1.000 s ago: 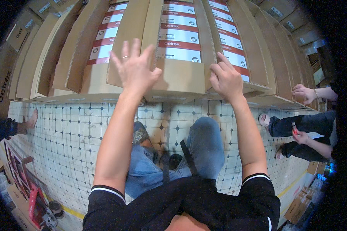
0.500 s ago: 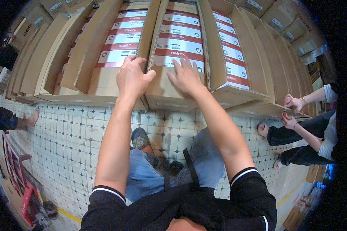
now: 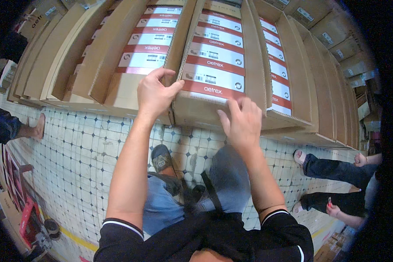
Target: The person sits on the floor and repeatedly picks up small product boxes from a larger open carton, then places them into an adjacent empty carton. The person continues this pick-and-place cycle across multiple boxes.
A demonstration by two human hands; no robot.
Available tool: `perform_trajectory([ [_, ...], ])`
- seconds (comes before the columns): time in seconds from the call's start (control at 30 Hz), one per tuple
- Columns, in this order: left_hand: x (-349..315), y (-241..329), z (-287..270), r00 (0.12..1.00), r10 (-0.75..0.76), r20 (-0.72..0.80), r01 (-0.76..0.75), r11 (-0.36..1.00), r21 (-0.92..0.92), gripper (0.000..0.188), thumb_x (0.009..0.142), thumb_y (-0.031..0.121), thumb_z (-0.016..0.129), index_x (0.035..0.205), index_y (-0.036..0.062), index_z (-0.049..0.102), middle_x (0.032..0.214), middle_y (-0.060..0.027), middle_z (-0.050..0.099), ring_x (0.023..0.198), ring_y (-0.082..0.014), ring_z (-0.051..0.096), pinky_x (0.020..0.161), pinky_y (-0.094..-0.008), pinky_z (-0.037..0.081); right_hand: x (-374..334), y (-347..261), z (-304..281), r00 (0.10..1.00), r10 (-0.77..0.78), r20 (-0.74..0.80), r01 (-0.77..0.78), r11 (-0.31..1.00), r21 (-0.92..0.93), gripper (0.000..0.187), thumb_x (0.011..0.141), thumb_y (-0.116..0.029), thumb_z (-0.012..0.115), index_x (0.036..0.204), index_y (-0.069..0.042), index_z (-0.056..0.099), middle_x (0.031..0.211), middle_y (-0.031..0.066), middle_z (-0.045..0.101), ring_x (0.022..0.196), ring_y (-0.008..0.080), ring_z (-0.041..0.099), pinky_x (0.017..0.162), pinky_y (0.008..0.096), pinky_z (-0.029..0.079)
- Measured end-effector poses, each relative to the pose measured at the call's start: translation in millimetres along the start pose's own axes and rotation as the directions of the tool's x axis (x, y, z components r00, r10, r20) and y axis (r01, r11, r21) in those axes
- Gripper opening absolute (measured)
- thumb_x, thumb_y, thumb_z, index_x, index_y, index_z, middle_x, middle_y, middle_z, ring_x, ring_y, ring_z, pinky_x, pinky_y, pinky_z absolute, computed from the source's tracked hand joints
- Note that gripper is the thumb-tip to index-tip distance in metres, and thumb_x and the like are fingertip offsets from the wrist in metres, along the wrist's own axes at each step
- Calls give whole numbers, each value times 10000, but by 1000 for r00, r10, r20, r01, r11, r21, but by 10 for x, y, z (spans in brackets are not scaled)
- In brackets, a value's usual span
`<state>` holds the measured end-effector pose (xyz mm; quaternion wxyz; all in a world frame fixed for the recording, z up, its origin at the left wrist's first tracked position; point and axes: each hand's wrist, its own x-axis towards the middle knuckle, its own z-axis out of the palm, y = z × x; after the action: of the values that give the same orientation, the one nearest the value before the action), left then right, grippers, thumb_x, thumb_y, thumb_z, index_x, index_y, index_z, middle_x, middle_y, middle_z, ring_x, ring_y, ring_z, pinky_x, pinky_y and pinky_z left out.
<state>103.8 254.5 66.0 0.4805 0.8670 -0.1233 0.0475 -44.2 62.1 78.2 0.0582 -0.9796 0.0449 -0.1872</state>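
Observation:
In front of me is an open brown cardboard carton (image 3: 205, 109) holding a row of white-and-red shoeboxes (image 3: 212, 78). My left hand (image 3: 156, 92) is at its left front corner, thumb and fingers apart, the thumb by the nearest shoebox. No object shows in that hand. Over the right part of the front edge is my right hand (image 3: 243, 120), slightly blurred, its fingers bent and its thumb held away from them. I see nothing in its grasp. Left of this carton stands another carton (image 3: 122, 89) with similar boxes, its near end covered by a cardboard flap.
More open cartons (image 3: 288, 118) line up to the right. Stacked closed cartons (image 3: 323, 22) stand behind. At the right a co-worker's hand (image 3: 334, 210) holds a small red object. A bare foot (image 3: 40, 126) is at the left, on the tiled floor (image 3: 83, 153).
My right hand has moved right and toward me from over the boxes. The nearest shoebox's red front strip, hidden before, now shows. The co-worker's hands have left the carton edge and moved apart.

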Motion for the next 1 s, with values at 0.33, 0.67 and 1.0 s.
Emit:
perform_trajectory([
  [0.33,-3,17,78,994,103,-22,-100,988,119,422,693,336,755,990,37,747,1071,-131,717,935,-293,705,843,-387,557,-321,147,44,986,-45,-163,92,950,298,331,819,-339,767,1028,-97,683,1000,71,631,959,284,591,844,431,451],
  [0.67,10,246,-115,955,-7,298,-99,936,339,761,696,415,815,1331,67,586,1333,-250,501,1186,-397,563,1006,-455,470,637,886,-129,988,133,78,-127,989,-74,742,849,-485,698,1431,-68,501,1515,322,336,1322,484,454,1035,524,442],
  [1.0,-2,250,-244,867,-1,498,-207,909,362,1244,500,391,961,1547,220,311,1572,-384,97,1435,-498,293,1147,-493,355,404,1015,17,970,217,106,-240,918,317,383,906,-179,498,1238,-56,642,1337,252,530,1130,424,600,972,458,488],
])
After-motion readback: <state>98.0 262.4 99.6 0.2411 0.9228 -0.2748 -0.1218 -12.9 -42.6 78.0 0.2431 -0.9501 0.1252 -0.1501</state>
